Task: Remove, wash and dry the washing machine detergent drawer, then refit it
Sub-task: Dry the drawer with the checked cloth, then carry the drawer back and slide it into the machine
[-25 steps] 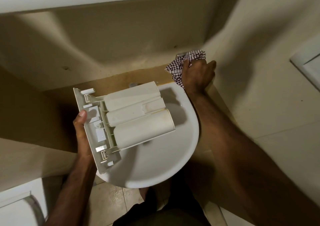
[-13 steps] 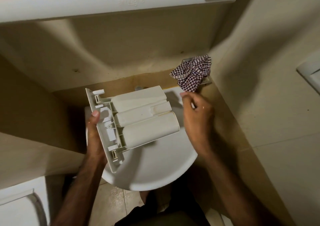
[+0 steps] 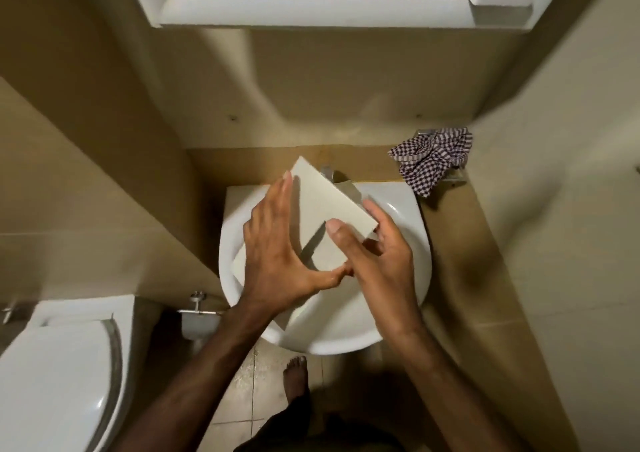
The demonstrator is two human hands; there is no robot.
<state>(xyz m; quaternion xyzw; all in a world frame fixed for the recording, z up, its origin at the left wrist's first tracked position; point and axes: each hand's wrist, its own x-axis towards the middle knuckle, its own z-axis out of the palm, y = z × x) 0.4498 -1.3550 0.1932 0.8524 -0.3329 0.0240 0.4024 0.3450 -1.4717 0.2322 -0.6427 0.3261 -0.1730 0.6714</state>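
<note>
Holding the drawer over the sink, the left hand lies flat on it, and the right hand clamps its edge. Next, I think: dry it with the checked cloth, far right.

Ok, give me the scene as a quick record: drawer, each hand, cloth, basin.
drawer: detergent drawer held tilted over the basin, smooth side up
left hand: left hand flat against the drawer's left side
right hand: right hand gripping its right edge, thumb on top
cloth: checked cloth bunched on the ledge by the wall, untouched
basin: white basin, no water seen running
</note>
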